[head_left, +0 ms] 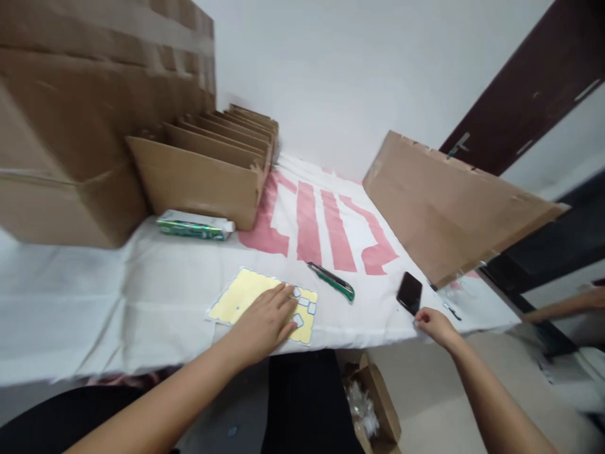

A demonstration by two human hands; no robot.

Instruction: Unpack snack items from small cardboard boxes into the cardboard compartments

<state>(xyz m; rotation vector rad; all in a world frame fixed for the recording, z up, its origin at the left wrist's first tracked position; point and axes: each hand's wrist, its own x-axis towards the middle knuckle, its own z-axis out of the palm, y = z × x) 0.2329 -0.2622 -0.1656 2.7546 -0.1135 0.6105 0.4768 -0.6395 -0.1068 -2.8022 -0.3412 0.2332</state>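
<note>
My left hand (265, 321) lies flat, fingers stretched out, on a yellow sticker sheet (241, 295) with a few small white-and-blue labels at its right end. The sheet sits near the front edge of a table covered with a white cloth (142, 296) bearing red markings. My right hand (435, 325) is at the table's front right edge, fingers curled on the cloth's edge, just below a black phone (409, 292). A green utility knife (332, 281) lies between the sheet and the phone.
Large cardboard boxes (70, 126) and a row of folded cartons (208, 164) stand at the back left, with a green-and-white packet (193, 226) in front. A flat cardboard sheet (449, 202) leans at the right. A small open box (373, 403) sits on the floor. Another person's arm (567, 308) shows far right.
</note>
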